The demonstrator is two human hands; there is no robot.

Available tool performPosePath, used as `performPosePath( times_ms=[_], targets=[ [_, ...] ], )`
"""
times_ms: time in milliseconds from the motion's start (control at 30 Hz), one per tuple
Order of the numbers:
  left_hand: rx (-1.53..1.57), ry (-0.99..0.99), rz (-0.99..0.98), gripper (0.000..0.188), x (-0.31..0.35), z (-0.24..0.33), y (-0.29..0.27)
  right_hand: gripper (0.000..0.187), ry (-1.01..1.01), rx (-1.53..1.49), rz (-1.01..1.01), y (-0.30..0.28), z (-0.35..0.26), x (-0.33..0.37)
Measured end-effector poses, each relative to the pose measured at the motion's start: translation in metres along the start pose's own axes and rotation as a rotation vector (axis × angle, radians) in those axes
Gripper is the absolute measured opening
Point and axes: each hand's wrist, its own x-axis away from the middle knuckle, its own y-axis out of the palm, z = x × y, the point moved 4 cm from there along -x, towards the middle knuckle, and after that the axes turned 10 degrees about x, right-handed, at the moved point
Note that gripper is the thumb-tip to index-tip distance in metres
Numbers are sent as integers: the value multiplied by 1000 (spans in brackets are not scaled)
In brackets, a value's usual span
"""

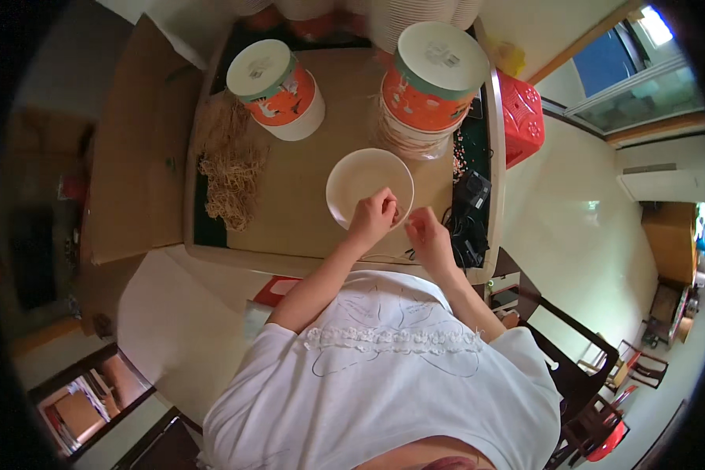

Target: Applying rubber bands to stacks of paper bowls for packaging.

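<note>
A round white bowl or tub [356, 176] stands on the brown cardboard sheet in front of me. My left hand [374, 215] is over its near right rim, fingers curled together in a pinch. Just to the right, outside the rim, my right hand [430, 237] is also closed, its fingertips turned toward the left hand. Whatever the fingers may hold is too small to make out. A thin pale strand [384, 256] lies on the table's near side, below the hands.
Orange, white and green lidded tubs stand at the back left [280, 98] and back right [435, 86]. Tangled brown strands [231, 180] lie at left. A black camera-like device [473, 188] and cables are at right. Beyond the table is a red stool [519, 117]. Stacked white bowls [423, 23] line the back.
</note>
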Motion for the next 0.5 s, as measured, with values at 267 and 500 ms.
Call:
performPosePath(
  times_ms=[267, 500],
  targets=[
    [659, -780, -172, 12, 0, -23, 2, 20, -753, 385, -276, 48, -95, 15],
    [959, -809, -253, 8, 9, -65, 4, 15, -398, 298, -160, 4, -92, -63]
  ],
)
